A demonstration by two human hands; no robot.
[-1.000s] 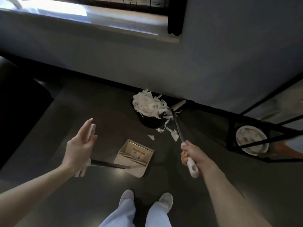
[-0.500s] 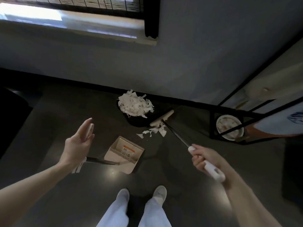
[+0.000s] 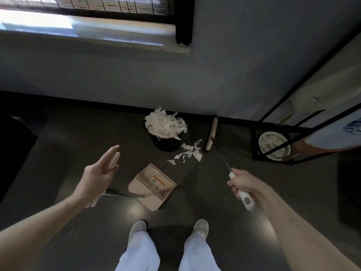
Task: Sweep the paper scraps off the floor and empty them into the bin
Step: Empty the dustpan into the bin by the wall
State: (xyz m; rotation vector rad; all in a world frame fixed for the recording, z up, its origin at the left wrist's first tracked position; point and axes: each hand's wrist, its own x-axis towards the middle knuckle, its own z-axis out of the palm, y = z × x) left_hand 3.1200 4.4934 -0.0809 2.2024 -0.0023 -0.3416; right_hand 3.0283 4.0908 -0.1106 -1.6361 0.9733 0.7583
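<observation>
A black bin (image 3: 168, 143) stands by the wall, heaped over its rim with white paper scraps (image 3: 164, 125). More loose scraps (image 3: 190, 153) lie on the dark floor just right of the bin. My right hand (image 3: 241, 184) grips the white end of the broom handle; the beige broom head (image 3: 212, 133) rests on the floor right of the loose scraps, near the skirting. A beige dustpan (image 3: 154, 182) sits on the floor in front of my feet. My left hand (image 3: 99, 173) lies with straight fingers along the white grip of the dustpan's long handle.
A black metal rack (image 3: 254, 141) stands at the right with a white round container (image 3: 273, 146) on its lowest level. A dark piece of furniture (image 3: 13, 149) fills the left edge. The grey wall and black skirting run behind the bin. My white shoes (image 3: 201, 226) are at the bottom.
My right hand has moved right and the broom head has swung from beside the bin to the right of the loose scraps. The left hand and dustpan have stayed put.
</observation>
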